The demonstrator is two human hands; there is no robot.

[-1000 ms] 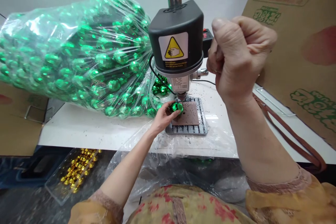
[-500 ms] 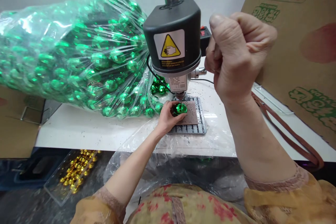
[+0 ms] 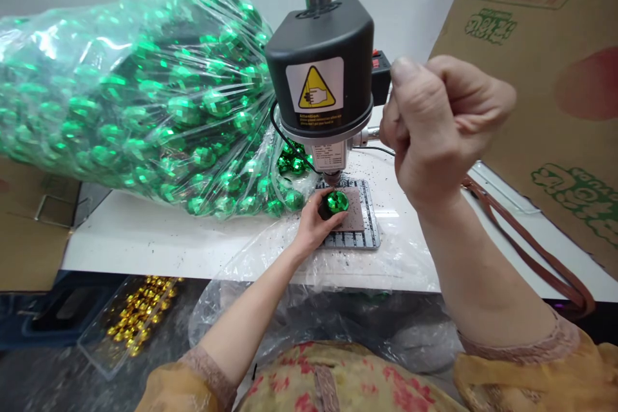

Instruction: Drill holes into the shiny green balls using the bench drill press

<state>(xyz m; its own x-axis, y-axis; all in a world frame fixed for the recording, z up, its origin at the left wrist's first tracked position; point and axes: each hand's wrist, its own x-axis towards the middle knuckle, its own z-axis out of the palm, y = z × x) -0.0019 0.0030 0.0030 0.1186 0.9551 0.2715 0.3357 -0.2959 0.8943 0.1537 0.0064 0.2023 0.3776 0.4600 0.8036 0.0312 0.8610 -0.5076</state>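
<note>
- Closest to me is my right hand (image 3: 444,135), raised with its fingers curled tight into a fist beside the machine. The end of the steel rod (image 3: 371,134) is lost behind it, so I cannot tell whether I have hold of that.
- Next comes the black drill head (image 3: 318,45) with its yellow warning label (image 3: 315,87). I'd use only smooth, light pressure from the right, easing off if the ball shifts.
- Lower down, my left hand (image 3: 313,222) is clamped on the green ball (image 3: 338,201), thumb on the near side and fingers behind.
- That ball sits over the brown pad (image 3: 357,220), below the chuck (image 3: 332,177); whether anything touches its top I cannot tell. I'd want it centred and firmly seated, since a round, shiny thing probably likes to roll.
- I'd grip it low around the sides, fingertips well clear of the drilling line.
- Under the pad is the slotted base plate (image 3: 371,235), dark specks scattered around it on the counter (image 3: 168,244). Grit beneath the ball could make it rock.
- Beyond, left, lies a clear bag (image 3: 145,109) full of similar green balls.
</note>
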